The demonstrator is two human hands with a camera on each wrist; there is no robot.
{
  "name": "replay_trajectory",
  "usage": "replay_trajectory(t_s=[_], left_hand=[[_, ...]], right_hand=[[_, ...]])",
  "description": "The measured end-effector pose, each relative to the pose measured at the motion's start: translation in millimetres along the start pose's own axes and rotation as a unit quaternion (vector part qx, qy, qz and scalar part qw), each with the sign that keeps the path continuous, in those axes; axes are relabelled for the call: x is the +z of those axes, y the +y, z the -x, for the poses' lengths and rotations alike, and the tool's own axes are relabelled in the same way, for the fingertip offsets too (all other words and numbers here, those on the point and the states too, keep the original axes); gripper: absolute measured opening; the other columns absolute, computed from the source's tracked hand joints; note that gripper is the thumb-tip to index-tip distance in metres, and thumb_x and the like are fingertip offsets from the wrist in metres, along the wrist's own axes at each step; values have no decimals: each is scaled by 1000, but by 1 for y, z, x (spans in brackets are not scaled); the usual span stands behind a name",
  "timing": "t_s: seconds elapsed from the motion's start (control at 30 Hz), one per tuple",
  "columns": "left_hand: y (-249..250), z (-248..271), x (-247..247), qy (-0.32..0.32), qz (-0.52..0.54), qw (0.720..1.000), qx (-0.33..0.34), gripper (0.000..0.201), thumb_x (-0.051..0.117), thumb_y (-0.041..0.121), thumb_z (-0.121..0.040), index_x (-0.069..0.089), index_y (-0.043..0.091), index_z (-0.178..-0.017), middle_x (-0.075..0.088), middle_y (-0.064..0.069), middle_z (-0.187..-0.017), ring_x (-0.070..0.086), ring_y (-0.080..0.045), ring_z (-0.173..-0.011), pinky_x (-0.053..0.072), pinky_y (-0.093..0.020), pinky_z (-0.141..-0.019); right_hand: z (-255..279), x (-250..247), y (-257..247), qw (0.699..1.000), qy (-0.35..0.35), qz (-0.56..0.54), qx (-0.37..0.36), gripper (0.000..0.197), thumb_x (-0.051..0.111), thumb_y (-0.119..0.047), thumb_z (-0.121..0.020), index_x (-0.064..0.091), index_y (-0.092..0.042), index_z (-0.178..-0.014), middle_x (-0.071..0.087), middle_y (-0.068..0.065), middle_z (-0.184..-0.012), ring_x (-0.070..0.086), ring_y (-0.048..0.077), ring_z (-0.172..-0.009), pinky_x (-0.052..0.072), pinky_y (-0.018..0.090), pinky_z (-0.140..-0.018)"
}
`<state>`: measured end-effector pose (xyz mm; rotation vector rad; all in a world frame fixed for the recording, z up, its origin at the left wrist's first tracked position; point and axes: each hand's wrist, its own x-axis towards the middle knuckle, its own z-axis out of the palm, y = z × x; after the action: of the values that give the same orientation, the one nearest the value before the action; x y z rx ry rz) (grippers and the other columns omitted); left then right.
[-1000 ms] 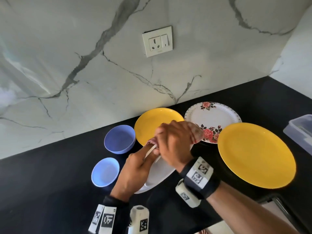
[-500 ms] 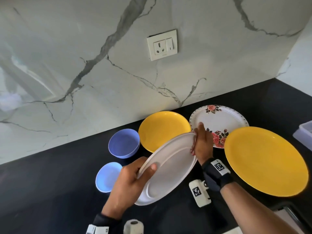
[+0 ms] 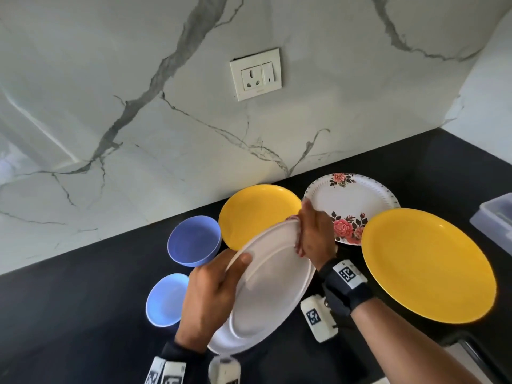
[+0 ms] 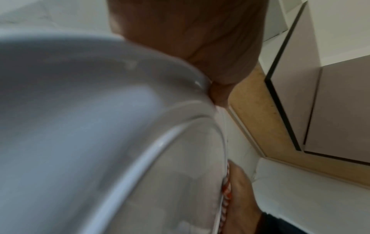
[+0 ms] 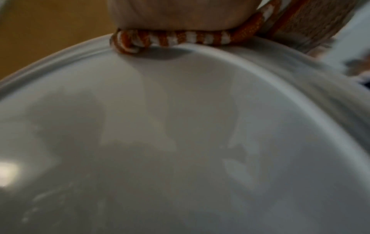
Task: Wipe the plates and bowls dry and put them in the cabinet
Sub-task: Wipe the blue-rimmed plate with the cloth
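A white plate (image 3: 266, 286) is held tilted above the black counter (image 3: 83, 314). My left hand (image 3: 213, 295) grips its left rim, thumb on the face and fingers behind. My right hand (image 3: 313, 239) presses a red-and-white striped cloth (image 3: 297, 239) against the plate's far right rim. The same cloth (image 5: 170, 38) shows under my palm on the plate's rim (image 5: 60, 53) in the right wrist view. In the left wrist view the plate (image 4: 100, 126) fills the frame, my thumb (image 4: 200, 39) over its edge.
On the counter lie two blue bowls (image 3: 194, 241) (image 3: 166, 299), a small yellow plate (image 3: 257, 212), a floral plate (image 3: 352, 206) and a large yellow plate (image 3: 426, 264). A pale plastic box (image 3: 496, 220) sits at the right edge. A marble wall with a socket (image 3: 256, 74) stands behind.
The plate has come up from under both hands and now faces me, tilted. My right hand has slid with the cloth from the plate's middle out to its far right rim.
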<state>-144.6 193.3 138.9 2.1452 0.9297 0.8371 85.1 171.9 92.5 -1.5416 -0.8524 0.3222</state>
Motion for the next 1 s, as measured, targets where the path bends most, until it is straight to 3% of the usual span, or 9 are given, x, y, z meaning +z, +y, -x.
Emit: replay_trajectory(t_s=[0.1,0.23,0.4,0.5,0.57,0.7,0.8,0.9,1.0], left_hand=[[-7,22,-2,39,57,996,-56,72,44,83,-88,46,14,-66,40,-3,-57,33,-13,-56,31,-30,-53],[-9,31,-13,2,84,992,-90,52,53,74,-83,50,27,-62,45,7,-57,40,-6,-56,31,-20,-54],[5,6,-26,-98,10,994,-50,48,49,79,-84,68,36,-92,70,10,-76,64,-13,-72,50,-32,-66],[18,-17,-10,-118,-65,991,2,56,38,76,-88,60,25,-85,61,0,-69,55,-24,-70,47,-38,-65],[19,-25,0,-94,-118,988,40,52,33,73,-91,47,25,-76,47,-3,-60,43,-30,-65,40,-42,-60],[16,-19,6,-36,-139,985,91,42,39,60,-100,39,29,-72,36,0,-56,31,-26,-59,33,-38,-49],[9,-3,5,-4,-92,992,89,45,44,57,-101,49,21,-74,46,-2,-58,39,-26,-59,33,-32,-51],[0,14,3,15,-62,995,81,42,45,61,-102,50,25,-82,48,1,-61,41,-20,-56,33,-26,-50],[-7,26,-1,15,8,999,42,57,44,75,-98,55,23,-77,50,6,-60,45,-14,-55,36,-27,-52]], right_hand=[[14,0,26,975,33,-149,161,66,38,-39,-109,44,-18,-47,36,5,-34,36,16,-23,29,18,-30],[14,1,25,979,44,-148,133,65,37,-38,-110,44,-12,-50,36,7,-35,38,17,-23,31,19,-31],[-3,-3,-1,995,13,25,-93,72,28,-50,-108,64,-25,-51,49,-2,-35,54,20,-33,47,32,-41],[-6,2,-24,937,-16,143,-318,66,29,-35,-110,62,-1,-64,52,6,-45,48,23,-36,42,29,-39],[-5,6,-36,927,-15,143,-346,52,39,-23,-105,54,-6,-58,48,6,-46,43,24,-38,38,31,-42],[-3,3,-20,952,32,116,-281,62,31,-34,-109,58,-11,-59,50,4,-45,47,24,-38,42,31,-40],[5,-2,-6,996,67,-53,-11,61,34,-26,-112,52,-23,-54,51,-3,-48,51,11,-45,44,17,-48],[15,-2,26,955,93,-171,226,34,39,-30,-110,51,-13,-82,54,12,-84,53,23,-71,48,32,-64],[22,4,42,902,144,-287,290,19,45,-32,-107,52,-17,-116,60,5,-98,60,20,-86,52,35,-77]])
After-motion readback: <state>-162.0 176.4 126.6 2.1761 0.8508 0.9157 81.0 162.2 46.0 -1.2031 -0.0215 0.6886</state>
